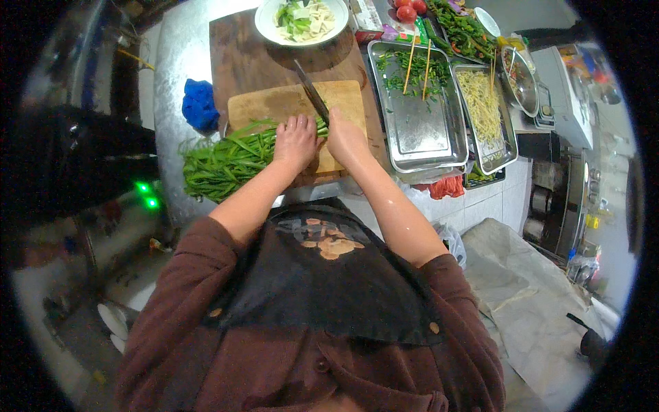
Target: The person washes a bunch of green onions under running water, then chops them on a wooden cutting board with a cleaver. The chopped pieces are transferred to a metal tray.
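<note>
A bunch of long leafy greens [226, 159] lies across the left part of a small wooden cutting board [267, 105], its leaves spreading over the metal table. My left hand [296, 139] presses on the bunch near the stem ends and holds it. My right hand [347, 136] grips a kitchen knife [311, 92], whose blade points up and to the left, away from me. The blade is at the pale stem ends [322, 126], just right of my left fingers. The knife's handle is hidden inside my right hand.
Beneath the small board is a larger dark wooden board [252, 46] bearing a white bowl [262, 28] of sliced food. A blue cloth [200, 105] lies left. Metal trays of chopped greens [394, 77] and bean sprouts [481, 103] stand right, chopsticks in both. Tomatoes [406, 14] sit behind.
</note>
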Available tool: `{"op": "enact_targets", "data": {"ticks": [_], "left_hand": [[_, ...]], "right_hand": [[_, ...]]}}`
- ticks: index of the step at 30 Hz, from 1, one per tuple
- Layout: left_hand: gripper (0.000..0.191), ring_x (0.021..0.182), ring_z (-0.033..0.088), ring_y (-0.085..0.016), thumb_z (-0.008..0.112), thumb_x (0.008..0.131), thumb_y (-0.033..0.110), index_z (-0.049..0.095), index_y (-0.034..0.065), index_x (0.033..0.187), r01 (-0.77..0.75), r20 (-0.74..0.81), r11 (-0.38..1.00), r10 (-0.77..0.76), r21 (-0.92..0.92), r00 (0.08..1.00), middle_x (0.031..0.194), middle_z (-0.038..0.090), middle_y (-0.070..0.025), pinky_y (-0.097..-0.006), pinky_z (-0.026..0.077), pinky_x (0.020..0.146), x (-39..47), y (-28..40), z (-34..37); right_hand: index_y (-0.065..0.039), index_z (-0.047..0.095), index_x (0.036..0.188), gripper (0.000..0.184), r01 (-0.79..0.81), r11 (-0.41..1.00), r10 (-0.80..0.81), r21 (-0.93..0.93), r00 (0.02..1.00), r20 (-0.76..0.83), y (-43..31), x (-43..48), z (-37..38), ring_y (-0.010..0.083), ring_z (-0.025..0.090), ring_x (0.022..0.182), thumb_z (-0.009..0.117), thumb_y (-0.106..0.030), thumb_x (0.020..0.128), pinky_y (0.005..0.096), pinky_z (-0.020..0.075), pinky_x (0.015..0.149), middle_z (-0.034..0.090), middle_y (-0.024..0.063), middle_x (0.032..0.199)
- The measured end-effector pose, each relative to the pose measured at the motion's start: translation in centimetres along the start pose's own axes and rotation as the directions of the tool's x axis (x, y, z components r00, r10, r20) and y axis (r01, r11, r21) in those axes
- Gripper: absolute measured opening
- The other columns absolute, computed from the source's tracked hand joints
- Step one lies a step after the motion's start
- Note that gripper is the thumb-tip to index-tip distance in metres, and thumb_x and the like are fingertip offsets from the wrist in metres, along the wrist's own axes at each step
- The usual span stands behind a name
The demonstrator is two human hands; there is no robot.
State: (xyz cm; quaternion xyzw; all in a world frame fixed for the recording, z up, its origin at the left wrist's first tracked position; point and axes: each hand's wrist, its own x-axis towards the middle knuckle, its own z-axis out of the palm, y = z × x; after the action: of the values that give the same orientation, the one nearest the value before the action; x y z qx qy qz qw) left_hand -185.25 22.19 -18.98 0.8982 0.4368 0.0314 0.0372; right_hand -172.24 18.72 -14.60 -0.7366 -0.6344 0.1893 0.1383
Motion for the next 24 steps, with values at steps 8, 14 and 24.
{"op": "enact_targets", "data": {"ticks": [8, 14, 24], "left_hand": [[0.046, 0.098, 0.052, -0.029, 0.061, 0.079, 0.04, 0.051, 0.0037, 0.105, 0.085, 0.003, 0.993, -0.085, -0.084, 0.996, 0.102, 0.054, -0.0125, -0.0405, 0.044, 0.078, 0.5, -0.4, 0.0], [0.051, 0.098, 0.052, -0.031, 0.065, 0.077, 0.039, 0.05, 0.0007, 0.107, 0.103, -0.002, 0.981, -0.105, -0.166, 0.994, 0.101, 0.054, -0.0154, -0.0414, 0.044, 0.082, 1.3, -1.1, 0.7], [0.058, 0.099, 0.05, -0.027, 0.07, 0.07, 0.041, 0.05, -0.0005, 0.106, 0.038, 0.066, 0.994, -0.031, -0.102, 0.997, 0.1, 0.052, -0.013, -0.0363, 0.043, 0.082, 0.1, -2.6, -0.5]], "right_hand": [[0.001, 0.041, 0.101, 0.021, -0.039, 0.999, 0.039, -0.011, 0.999, 0.01, -0.7, -1.6, -3.3, 0.0445, 0.06, 0.072, 0.046, -0.006, 0.083, 0.0526, 0.0461, 0.064, 0.06, 0.027, 0.073], [0.002, 0.042, 0.099, 0.017, -0.028, 0.999, 0.031, -0.035, 0.995, 0.092, -1.8, -3.5, -4.0, 0.0448, 0.061, 0.073, 0.043, -0.004, 0.083, 0.0529, 0.0462, 0.066, 0.06, 0.0279, 0.072], [0.001, 0.042, 0.102, 0.019, -0.037, 0.992, 0.064, -0.12, 0.971, 0.23, -2.4, -1.3, -3.4, 0.0452, 0.061, 0.077, 0.041, -0.005, 0.084, 0.0527, 0.0476, 0.068, 0.061, 0.0292, 0.08]]}}
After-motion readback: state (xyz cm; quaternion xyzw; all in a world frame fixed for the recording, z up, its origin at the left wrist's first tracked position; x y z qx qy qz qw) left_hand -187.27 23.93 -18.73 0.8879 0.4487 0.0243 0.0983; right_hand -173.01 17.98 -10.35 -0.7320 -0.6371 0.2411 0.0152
